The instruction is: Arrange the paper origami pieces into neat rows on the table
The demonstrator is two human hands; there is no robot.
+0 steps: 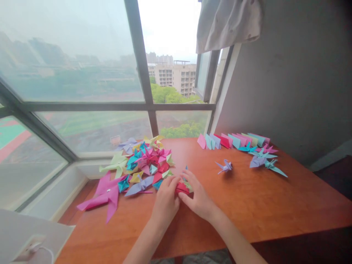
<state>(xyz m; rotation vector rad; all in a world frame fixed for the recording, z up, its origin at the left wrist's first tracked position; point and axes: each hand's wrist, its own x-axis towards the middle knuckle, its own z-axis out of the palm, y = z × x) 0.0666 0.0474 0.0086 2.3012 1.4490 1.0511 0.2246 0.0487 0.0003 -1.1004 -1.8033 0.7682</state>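
At the middle of the wooden table, my left hand point(167, 194) and my right hand point(198, 195) are close together. Their fingers curl around a red folded paper piece point(182, 188), with a bit of green paper point(189, 186) beside it. My fingers hide part of these pieces. To the left lies a heap of colourful origami, including red paper point(163, 167), a lilac paper crane point(139, 185) and a large magenta pinwheel point(107, 192). A small blue folded piece point(157, 184) lies against the heap, close to my left hand.
A single lilac crane point(226, 167) sits to the right. Beyond it are several cranes point(260, 160) and a row of folded papers point(233, 140) along the back edge. Windows point(93, 106) and a grey wall point(291, 73) border the table point(247, 205). A socket with a plug point(33, 247) is lower left.
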